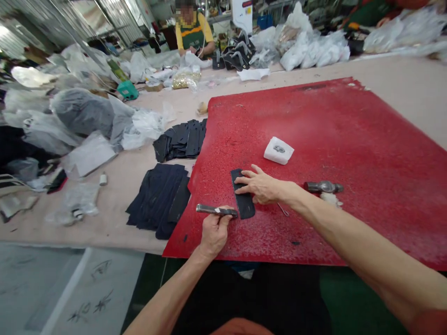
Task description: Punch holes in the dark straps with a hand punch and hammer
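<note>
On the red mat (314, 121) lies a dark, narrow strip (246, 207) with rounded lower corners. My right hand (260, 185) rests over its upper part, fingers spread and touching it. Just left of the strip, my left hand (214, 232) is closed around a metal punch (209, 209), held nearly level with one end close to the strip's edge. A hammer (323, 187) lies on the mat to the right of my right hand. Below my right wrist is a thin wire-like loop (283, 210).
Stacks of dark pieces (159, 197) and more cut pieces (185, 139) border the mat's left edge. A white paper (278, 150) with a dark mark lies beyond my right hand. Plastic bags (84, 111) crowd the left side. A person (193, 32) works across the table.
</note>
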Tool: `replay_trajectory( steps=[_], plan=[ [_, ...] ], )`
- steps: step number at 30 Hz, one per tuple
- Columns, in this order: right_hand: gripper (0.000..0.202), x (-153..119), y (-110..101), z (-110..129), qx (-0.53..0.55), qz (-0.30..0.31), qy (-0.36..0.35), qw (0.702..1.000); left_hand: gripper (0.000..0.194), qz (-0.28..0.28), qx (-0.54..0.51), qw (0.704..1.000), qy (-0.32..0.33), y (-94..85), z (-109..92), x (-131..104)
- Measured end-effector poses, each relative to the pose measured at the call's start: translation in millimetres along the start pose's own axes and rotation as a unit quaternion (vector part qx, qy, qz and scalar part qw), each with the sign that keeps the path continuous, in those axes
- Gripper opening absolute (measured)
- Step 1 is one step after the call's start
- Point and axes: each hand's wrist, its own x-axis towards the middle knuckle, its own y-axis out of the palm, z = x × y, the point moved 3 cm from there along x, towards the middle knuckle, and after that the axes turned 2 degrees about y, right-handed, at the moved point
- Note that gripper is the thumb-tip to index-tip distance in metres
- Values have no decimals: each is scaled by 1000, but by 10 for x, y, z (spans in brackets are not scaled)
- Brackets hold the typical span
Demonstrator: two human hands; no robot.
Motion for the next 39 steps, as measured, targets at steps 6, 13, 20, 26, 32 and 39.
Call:
replay_trajectory(
  steps=[6, 13, 20, 26, 32, 39],
  plan=[
    [42, 137, -138, -48, -35, 23, -63, 997, 17, -18, -36, 999, 2, -68, 42, -95],
    [63, 289, -160, 27, -57, 54, -109, 991, 20, 22, -126, 992, -18, -11, -63, -50],
    [53, 343, -183, 41, -76, 54, -115, 989, 26, 158, -90, 983, -10, 151, -137, 76],
    [46, 272, -172, 5, -85, 53, -89, 991, 29, 72, -45, 994, -68, -247, 86, 11],
    [30, 317, -193, 114, -67, 83, -39, 994, 31, -37, -91, 986, -135, -638, 287, -67],
    [33, 195, -182, 234, 23, 109, 121, 986, 29, -87, -123, 980, -129, -674, 297, -131]
  ],
)
